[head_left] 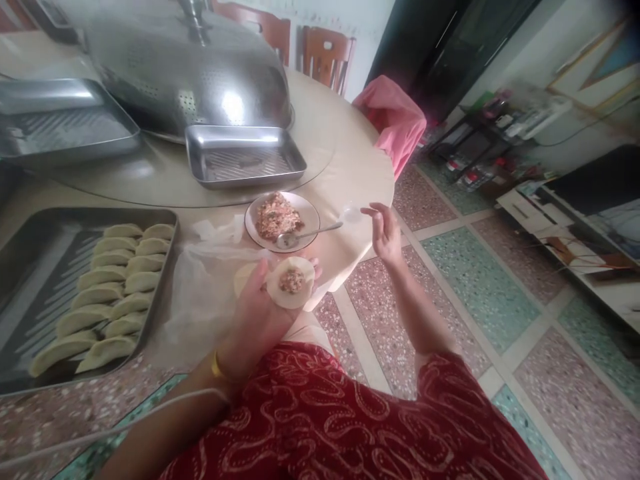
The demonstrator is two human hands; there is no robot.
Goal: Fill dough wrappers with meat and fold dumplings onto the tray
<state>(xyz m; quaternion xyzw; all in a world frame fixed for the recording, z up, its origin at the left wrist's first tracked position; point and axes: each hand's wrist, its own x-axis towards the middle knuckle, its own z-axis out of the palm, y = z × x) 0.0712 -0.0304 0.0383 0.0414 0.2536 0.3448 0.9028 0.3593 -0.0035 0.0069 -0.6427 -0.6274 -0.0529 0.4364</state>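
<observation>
My left hand [265, 313] holds a round dumpling wrapper [277, 293] on its palm and fingers, with a small mound of meat filling [293, 281] at its middle. My right hand [386, 232] is raised at the table edge, fingers apart and loosely bent, holding nothing. Its index finger points toward a small clear dish [352, 213], blurred in view. Just beyond my left hand lies a plate [313, 207] of minced filling [277, 217], a metal spoon [320, 231] resting across its rim. More pale wrappers [243, 277] show partly behind my left hand.
A dark tray [30, 280] at left bears two rows of folded dumplings [107, 275]. A crumpled plastic bag [193, 293] lies beside it. Further back stand a small metal tray [245, 175], a larger one [70, 133] and a big steel dome [200, 73]. Pink cloth [393, 113] drapes over a chair.
</observation>
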